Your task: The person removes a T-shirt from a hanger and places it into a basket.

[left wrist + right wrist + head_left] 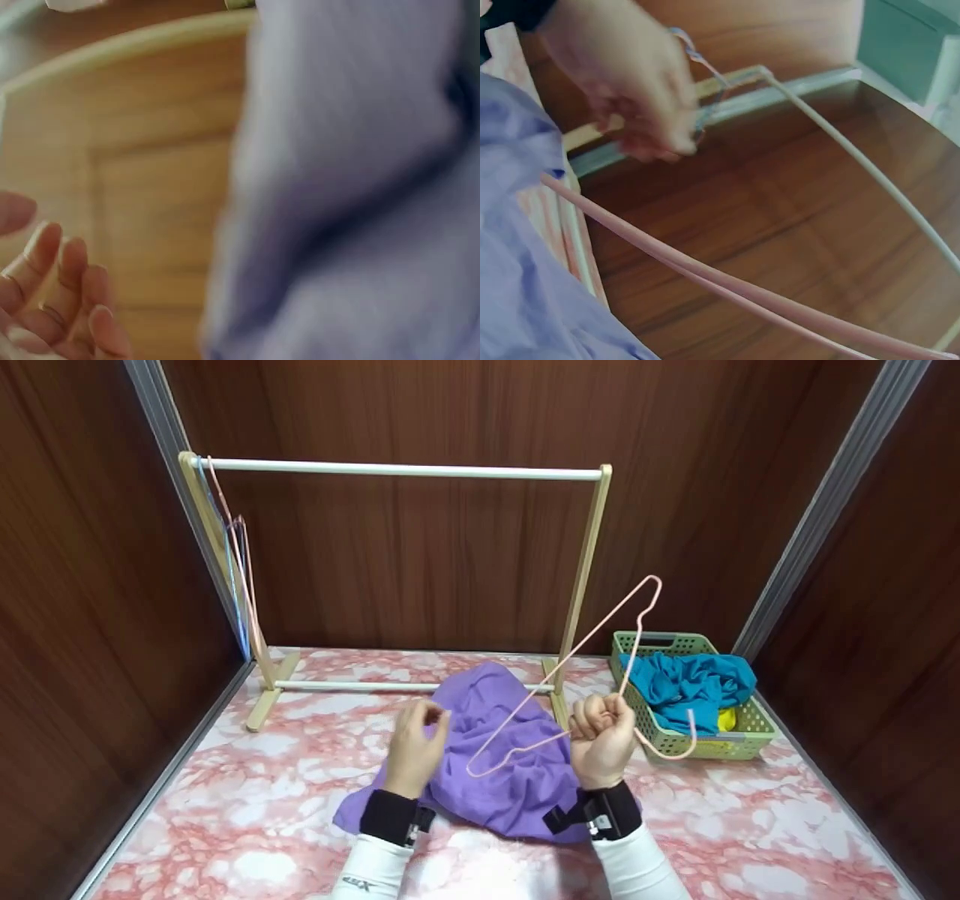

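Note:
My right hand (602,739) grips a pink clothes hanger (559,667), which is tilted, with its hook at the lower right and one shoulder pointing up. Below and behind the hanger, a crumpled purple cloth garment (487,802) is spread on the table. Over the left edge of that cloth is my left hand (416,746), its fingers loosely bent with nothing between them. In the left wrist view, its relaxed fingers (71,281) are apart from the blurred purple cloth (337,187). The right wrist view shows the hanger's bars (705,276) running past the cloth.
Behind the cloth stands a clothes rack with a white top rail (397,469) and wooden posts. Pink and blue hangers (238,562) hang at its left end. At the right, a green basket (675,643) holds teal cloth (690,686) and something yellow (726,719). Wooden walls surround the table.

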`<state>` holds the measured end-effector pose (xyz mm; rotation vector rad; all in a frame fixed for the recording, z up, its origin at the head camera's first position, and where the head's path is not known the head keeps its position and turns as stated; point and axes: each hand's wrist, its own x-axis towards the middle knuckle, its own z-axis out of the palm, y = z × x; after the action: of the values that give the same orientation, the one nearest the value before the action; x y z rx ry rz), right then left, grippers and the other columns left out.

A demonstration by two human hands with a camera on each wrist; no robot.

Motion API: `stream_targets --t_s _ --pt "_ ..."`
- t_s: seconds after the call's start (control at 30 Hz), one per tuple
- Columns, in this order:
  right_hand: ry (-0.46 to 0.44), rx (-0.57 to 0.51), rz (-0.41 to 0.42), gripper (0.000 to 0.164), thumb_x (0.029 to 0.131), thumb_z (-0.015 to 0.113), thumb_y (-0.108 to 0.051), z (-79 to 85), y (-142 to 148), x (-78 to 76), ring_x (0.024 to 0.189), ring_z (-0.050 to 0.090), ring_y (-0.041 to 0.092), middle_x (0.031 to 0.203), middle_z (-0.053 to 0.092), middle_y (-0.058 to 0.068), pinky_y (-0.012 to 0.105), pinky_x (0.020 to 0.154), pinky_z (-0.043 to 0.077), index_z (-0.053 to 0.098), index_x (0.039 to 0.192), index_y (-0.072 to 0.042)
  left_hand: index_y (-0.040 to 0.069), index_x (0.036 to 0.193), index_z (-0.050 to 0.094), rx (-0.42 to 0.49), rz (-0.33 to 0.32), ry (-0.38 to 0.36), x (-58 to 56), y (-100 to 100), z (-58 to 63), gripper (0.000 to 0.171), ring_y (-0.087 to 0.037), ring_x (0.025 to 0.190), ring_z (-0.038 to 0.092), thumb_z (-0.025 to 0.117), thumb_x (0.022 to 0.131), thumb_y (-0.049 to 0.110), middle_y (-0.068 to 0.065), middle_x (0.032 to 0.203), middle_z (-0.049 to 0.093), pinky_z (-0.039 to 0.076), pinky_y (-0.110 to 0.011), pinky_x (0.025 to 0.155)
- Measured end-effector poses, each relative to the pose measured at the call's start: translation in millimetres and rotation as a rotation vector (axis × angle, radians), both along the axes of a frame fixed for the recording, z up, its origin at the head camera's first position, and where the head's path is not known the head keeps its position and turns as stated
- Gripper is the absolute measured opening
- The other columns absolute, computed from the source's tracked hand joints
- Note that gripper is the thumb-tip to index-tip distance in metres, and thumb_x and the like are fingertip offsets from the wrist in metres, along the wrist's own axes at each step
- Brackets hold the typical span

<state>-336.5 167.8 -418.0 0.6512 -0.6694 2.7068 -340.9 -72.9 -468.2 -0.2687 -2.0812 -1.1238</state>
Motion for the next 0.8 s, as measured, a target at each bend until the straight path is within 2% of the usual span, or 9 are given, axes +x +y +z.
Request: stream_targets --t_s 0.07,0.13,0.23,0.33,0.4,0.53,0.63,0.8 --pt "-0.011 0.05 -0.026 0.038 0.109 0.005 -0.018 -1.4 -7.1 2.5 0.054 0.004 0.014 0.062 0.009 0.0 0.027 0.053 0.0 0.012 0.072 -0.014 0.005 0.097 0.066 -0.03 -0.105 0.052 5.5 11.7 3.2 0.008 -0.024 0.093 0.064 0.07 0.096 0.012 -0.009 0.096 0.066 0.055 -0.037 0.087" --pt "-0.022 0.083 -0.039 0.039 0.109 0.005 -0.018 -3.0 -13.6 5.2 0.055 0.006 0.015 0.064 0.01 0.0 0.029 0.054 0.001 0.013 0.071 -0.013 0.005 0.103 0.068 -0.073 -0.233 0.06 11.8 22.2 6.6 0.011 -0.023 0.095 0.066 0.069 0.097 0.014 -0.008 0.1 0.067 0.057 -0.035 0.088" --pt "-0.025 0.125 -0.037 0.041 0.109 0.003 -0.018 -5.1 -21.6 9.4 0.058 0.009 0.016 0.067 0.013 0.001 0.031 0.059 0.005 0.018 0.071 -0.013 0.004 0.116 0.069 -0.149 -0.436 -0.01 20.6 34.3 11.0 0.021 -0.021 0.098 0.068 0.065 0.101 0.018 -0.009 0.107 0.07 0.059 -0.034 0.089" --pt "-0.004 0.189 -0.027 0.041 0.109 0.002 -0.017 -6.1 -27.8 13.5 0.062 0.013 0.017 0.07 0.014 0.002 0.032 0.065 0.008 0.02 0.072 -0.013 0.005 0.116 0.07 -0.211 -0.551 -0.094 26.2 41.6 13.3 0.023 -0.014 0.089 0.066 0.062 0.103 0.022 -0.008 0.101 0.071 0.057 -0.028 0.082" --pt "0.022 0.232 -0.013 0.038 0.109 0.003 -0.015 -6.2 -31.3 16.2 0.064 0.016 0.017 0.073 0.015 0.002 0.032 0.067 0.01 0.021 0.075 -0.014 0.007 0.107 0.071 -0.223 -0.566 -0.13 27.7 43.5 14.2 0.02 -0.007 0.078 0.06 0.061 0.104 0.025 -0.004 0.09 0.07 0.054 -0.023 0.074" --pt "0.085 0.305 0.016 0.029 0.105 0.01 -0.006 -5.9 -36.8 21.3 0.068 0.023 0.017 0.077 0.019 0.002 0.028 0.066 0.022 0.023 0.081 -0.015 0.01 0.082 0.059 -0.228 -0.518 -0.155 28.9 40.6 16.9 0.029 0.001 0.063 0.04 0.059 0.105 0.028 0.007 0.069 0.049 0.036 -0.016 0.059" --pt "0.134 0.345 0.021 0.025 0.099 0.017 0.005 -5.4 -38.1 22.6 0.072 0.035 0.015 0.079 0.029 0.0 0.025 0.071 0.036 0.027 0.087 -0.014 0.01 0.077 0.049 -0.23 -0.51 -0.172 29.6 35.7 20.6 0.036 0.001 0.059 0.032 0.058 0.106 0.029 0.011 0.067 0.035 0.028 -0.015 0.057" --pt "0.238 0.398 0.087 0.032 0.086 0.022 0.016 -5.3 -32.6 19.8 0.088 0.054 0.015 0.093 0.049 0.001 0.027 0.087 0.048 0.035 0.099 -0.01 0.009 0.075 0.046 -0.193 -0.557 -0.21 30.2 24.7 28.6 0.038 0.001 0.06 0.03 0.056 0.107 0.028 0.01 0.068 0.034 0.027 -0.016 0.057"
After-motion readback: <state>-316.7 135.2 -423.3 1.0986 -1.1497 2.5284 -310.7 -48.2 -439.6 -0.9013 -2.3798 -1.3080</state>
